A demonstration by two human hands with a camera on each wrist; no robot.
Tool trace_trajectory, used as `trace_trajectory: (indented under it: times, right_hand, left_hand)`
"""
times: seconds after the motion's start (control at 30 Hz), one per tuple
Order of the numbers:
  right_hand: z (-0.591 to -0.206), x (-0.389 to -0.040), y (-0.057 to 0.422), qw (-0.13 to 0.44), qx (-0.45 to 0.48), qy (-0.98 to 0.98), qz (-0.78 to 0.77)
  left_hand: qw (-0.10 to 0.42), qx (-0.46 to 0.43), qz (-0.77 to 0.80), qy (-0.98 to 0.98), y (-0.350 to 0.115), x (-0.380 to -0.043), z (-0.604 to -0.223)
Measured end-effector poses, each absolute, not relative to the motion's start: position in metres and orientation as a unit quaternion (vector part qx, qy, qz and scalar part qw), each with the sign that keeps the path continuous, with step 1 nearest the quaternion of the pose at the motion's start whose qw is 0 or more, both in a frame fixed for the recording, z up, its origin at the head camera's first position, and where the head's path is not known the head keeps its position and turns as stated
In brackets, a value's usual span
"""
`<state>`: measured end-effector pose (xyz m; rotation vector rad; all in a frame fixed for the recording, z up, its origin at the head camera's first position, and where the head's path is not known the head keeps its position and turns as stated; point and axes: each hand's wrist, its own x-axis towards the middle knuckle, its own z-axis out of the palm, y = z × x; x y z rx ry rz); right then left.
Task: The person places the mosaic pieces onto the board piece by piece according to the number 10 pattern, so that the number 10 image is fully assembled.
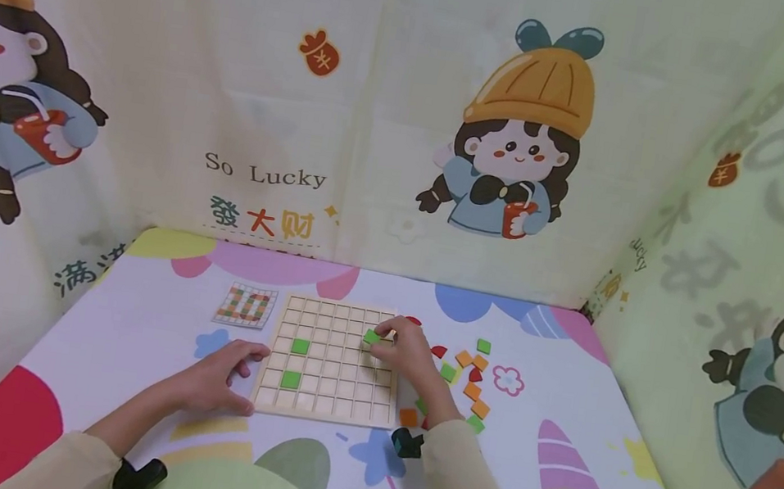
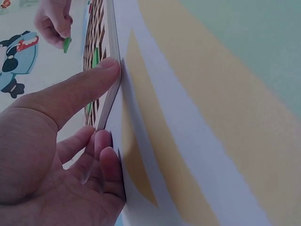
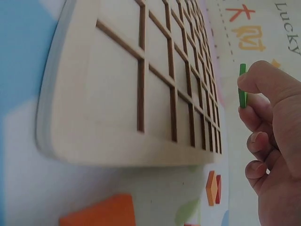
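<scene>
A: What could go wrong, from the left?

B: The left hand (image 1: 218, 379), thumb and fingers spread, touches the left side of the wooden grid board (image 1: 326, 405); a stray push might slide it and unseat the two seated green tiles (image 1: 300, 346). To their right, the right hand (image 1: 408, 350) pinches a green square tile (image 1: 371, 338) over the board's far right part; a crooked release could leave it across a divider. Further right, a dragging wrist might scatter the loose orange tiles (image 1: 473, 390).

A: Which way do things point?

B: The board's sides run left-right and near-far; foreshortening hides which is longer. The pinched tile shows no clear long axis; it looks roughly level, apart from the board.
</scene>
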<state>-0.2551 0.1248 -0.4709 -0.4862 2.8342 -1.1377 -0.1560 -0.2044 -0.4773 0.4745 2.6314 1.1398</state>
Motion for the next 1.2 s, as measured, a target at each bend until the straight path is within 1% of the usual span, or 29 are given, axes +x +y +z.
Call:
trace_trajectory:
  times: [0.3, 0.5, 0.7, 0.87, 1.2]
  right_hand:
    - [-0.469, -0.261, 0.105, 0.016, -0.191, 0.919, -0.345]
    - [-0.465, -0.264, 0.089, 0.024, -0.209, 0.915, -0.345]
    - [-0.465, -0.265, 0.08, 0.044, -0.197, 0.917, -0.345]
    - [-0.466, -0.268, 0.072, 0.055, -0.184, 0.918, -0.346]
    - [-0.472, -0.275, 0.06, 0.053, -0.194, 0.922, -0.33]
  left_hand:
    - [0.119, 0.163, 0.386, 0.9, -0.205, -0.157, -0.479]
    - [0.12, 0.157, 0.385, 0.902, -0.207, -0.157, -0.475]
    - [0.116, 0.168, 0.389, 0.898, -0.206, -0.156, -0.478]
    - [0.12, 0.159, 0.391, 0.899, -0.206, -0.157, -0.478]
    - [0.125, 0.155, 0.396, 0.896, -0.206, -0.155, -0.477]
